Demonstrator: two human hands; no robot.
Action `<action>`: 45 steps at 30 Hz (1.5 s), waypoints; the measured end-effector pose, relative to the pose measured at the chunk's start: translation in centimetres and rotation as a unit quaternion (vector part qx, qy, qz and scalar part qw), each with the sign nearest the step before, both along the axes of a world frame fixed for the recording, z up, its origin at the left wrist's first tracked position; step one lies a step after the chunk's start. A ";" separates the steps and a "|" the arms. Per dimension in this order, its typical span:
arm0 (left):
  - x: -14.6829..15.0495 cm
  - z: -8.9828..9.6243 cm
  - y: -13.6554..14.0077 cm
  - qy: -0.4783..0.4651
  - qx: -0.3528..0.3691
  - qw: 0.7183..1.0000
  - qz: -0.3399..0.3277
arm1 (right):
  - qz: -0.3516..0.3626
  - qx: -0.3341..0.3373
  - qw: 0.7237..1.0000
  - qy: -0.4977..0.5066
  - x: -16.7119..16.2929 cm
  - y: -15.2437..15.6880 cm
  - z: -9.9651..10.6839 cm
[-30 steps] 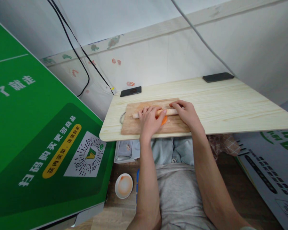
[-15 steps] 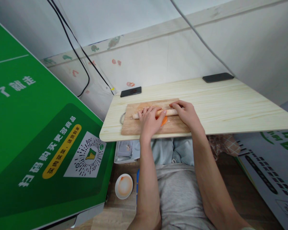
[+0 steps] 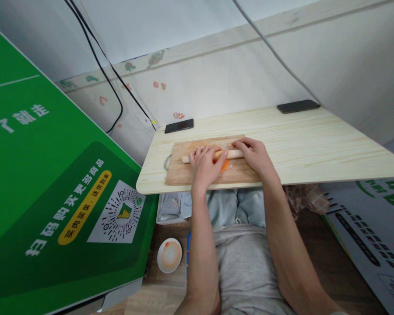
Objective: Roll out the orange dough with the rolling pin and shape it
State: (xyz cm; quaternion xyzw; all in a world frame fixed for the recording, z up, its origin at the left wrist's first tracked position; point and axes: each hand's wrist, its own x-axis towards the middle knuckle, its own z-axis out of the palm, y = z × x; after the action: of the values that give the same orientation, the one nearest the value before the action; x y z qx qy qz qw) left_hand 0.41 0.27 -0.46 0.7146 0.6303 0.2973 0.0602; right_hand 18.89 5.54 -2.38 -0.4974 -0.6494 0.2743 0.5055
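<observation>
A pale wooden rolling pin lies lengthwise across a wooden cutting board. My left hand rests over its left part, fingers laid across the top. Its right end is in my right hand, with the fingers bent over it; the tip is hidden there. Under the pin, partly covered by my left hand, sits a flat orange piece that looks like dough. Orange and whitish smears mark the board's surface.
The board lies near the front edge of a light wood-grain table. Two dark phones, one at the back left and one at the back right, lie by the wall. A stained white bowl is below, left of my legs. A green panel stands at left.
</observation>
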 end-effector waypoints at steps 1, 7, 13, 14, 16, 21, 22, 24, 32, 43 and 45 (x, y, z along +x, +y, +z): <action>0.0 0.0 0.0 -0.001 0.000 1.000 0.000 | 0.000 0.001 1.000 0.000 0.0 0.0 0.0; 0.0 0.0 -0.1 0.000 -0.001 1.000 0.000 | -0.004 -0.002 1.000 0.005 -0.1 -0.1 0.1; 0.0 -0.1 -0.2 0.003 -0.004 1.000 0.002 | -0.004 -0.001 1.000 0.005 0.0 0.0 -0.1; 0.0 -0.1 -0.2 0.002 -0.004 1.000 0.002 | -0.004 -0.001 1.000 0.003 0.0 0.0 -0.1; 0.0 -0.1 -0.2 0.000 0.000 1.000 0.001 | -0.002 0.000 1.000 0.001 0.0 0.0 -0.1; 0.0 0.0 0.0 0.000 -0.003 1.000 0.000 | -0.004 -0.001 1.000 0.001 0.0 0.0 -0.1; 0.0 0.0 0.0 0.002 -0.004 1.000 0.000 | -0.005 -0.002 1.000 0.000 0.0 0.0 -0.1; 0.0 0.0 0.0 0.003 -0.004 1.000 0.001 | -0.005 -0.002 1.000 -0.002 0.0 0.0 -0.1; -0.1 -0.2 0.1 0.002 0.001 1.000 0.000 | -0.006 -0.004 1.000 -0.007 0.0 0.1 -0.2; -0.1 -0.1 0.0 0.001 -0.004 1.000 -0.002 | -0.014 -0.004 1.000 -0.005 0.0 -0.1 0.0; -0.1 -0.1 0.1 -0.006 0.000 1.000 -0.006 | -0.012 -0.004 1.000 -0.006 0.0 -0.1 0.0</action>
State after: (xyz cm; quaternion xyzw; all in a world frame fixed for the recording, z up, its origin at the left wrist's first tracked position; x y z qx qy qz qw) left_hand 0.30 0.32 -0.56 0.7169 0.6254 0.3010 0.0654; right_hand 18.84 5.48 -2.40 -0.5090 -0.6450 0.2679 0.5031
